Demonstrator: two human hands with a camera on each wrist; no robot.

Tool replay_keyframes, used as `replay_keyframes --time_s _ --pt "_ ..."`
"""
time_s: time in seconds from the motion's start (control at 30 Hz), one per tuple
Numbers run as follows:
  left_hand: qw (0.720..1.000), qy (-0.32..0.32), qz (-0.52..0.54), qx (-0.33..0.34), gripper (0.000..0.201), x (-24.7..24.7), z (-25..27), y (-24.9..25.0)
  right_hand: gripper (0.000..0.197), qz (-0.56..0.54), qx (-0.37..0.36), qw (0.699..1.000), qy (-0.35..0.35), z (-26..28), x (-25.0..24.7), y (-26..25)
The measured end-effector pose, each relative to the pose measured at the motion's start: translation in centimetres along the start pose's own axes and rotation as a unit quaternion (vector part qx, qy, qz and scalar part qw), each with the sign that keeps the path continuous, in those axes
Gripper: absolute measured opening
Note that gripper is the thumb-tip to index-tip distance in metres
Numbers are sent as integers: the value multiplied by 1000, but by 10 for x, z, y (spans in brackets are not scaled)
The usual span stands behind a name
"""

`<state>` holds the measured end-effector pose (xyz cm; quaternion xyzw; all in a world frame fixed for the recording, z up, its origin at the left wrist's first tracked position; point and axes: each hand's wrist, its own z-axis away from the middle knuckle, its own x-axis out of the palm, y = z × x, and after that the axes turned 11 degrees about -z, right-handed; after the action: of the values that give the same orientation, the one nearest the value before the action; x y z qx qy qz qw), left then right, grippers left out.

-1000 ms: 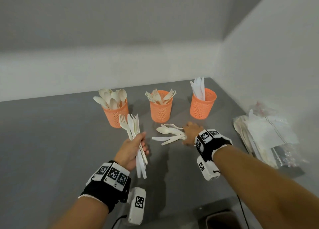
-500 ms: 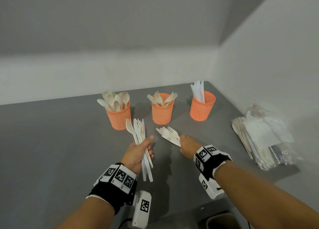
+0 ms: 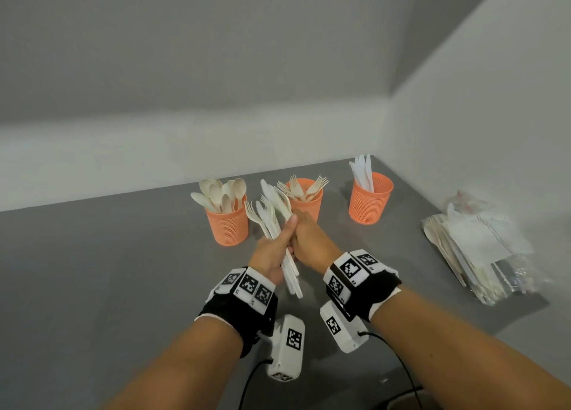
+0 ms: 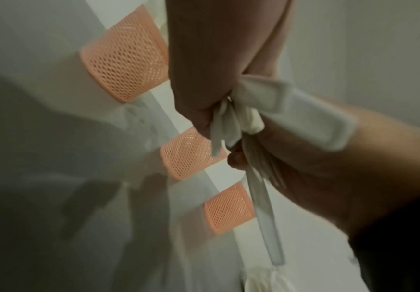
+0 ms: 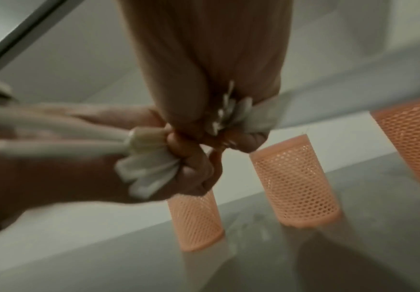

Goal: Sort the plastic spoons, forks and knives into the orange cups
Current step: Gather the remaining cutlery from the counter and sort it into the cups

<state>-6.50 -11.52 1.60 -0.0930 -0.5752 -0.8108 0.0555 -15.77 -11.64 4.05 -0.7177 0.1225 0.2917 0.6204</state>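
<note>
Three orange mesh cups stand in a row: the spoon cup (image 3: 228,225), the fork cup (image 3: 306,204) and the knife cup (image 3: 369,201). In front of the spoon and fork cups, my left hand (image 3: 285,233) grips a bundle of white plastic cutlery (image 3: 270,216), heads up and handles hanging below the palm. My right hand (image 3: 301,224) is pressed against it, fingers curled round more pieces of cutlery (image 5: 231,116) at the same bundle. The wrist views show both fists closed on the white handles (image 4: 263,207), with the cups (image 5: 296,183) behind.
A clear plastic bag of packed cutlery and paper (image 3: 482,249) lies at the right edge of the grey table (image 3: 92,270). Walls close the back and right sides. A dark bin edge (image 3: 401,403) shows below the table's near edge.
My right hand took the loose cutlery off the table and carried it left and up to the bundle in my left hand. Both hands have come together, nearer the cups.
</note>
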Motion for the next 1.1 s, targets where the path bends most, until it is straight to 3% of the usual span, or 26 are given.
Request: replay_keyframes --time_s 0.1,0.3,0.47,0.53,0.63,0.73,0.97,1.03,1.1 --pt "1000 -17 16 -12 65 -11 -6 10 48 56 -9 997 -54 -9 -1 -5" --pt "994 -77 73 -4 44 -25 -17 22 54 -89 -20 994 -60 -10 -6 -16" --pt "995 -90 46 20 42 -21 -23 30 35 -222 3 972 74 -6 -15 -13" --pt "995 -93 11 35 37 -15 -26 29 30 -253 41 962 91 -8 -20 -6" --pt "996 -81 2 43 33 -8 -32 27 23 -277 114 951 74 -16 -28 9" --pt "996 -74 -2 49 33 -1 -37 26 21 -276 134 951 43 -21 -35 17" --pt "996 -43 22 75 24 20 -49 32 14 -318 100 942 33 -32 -50 26" --pt "995 -40 25 86 20 28 -50 34 24 -367 81 927 25 -32 -56 26" --pt "995 -26 30 90 18 35 -51 34 21 -370 68 926 29 -33 -62 29"
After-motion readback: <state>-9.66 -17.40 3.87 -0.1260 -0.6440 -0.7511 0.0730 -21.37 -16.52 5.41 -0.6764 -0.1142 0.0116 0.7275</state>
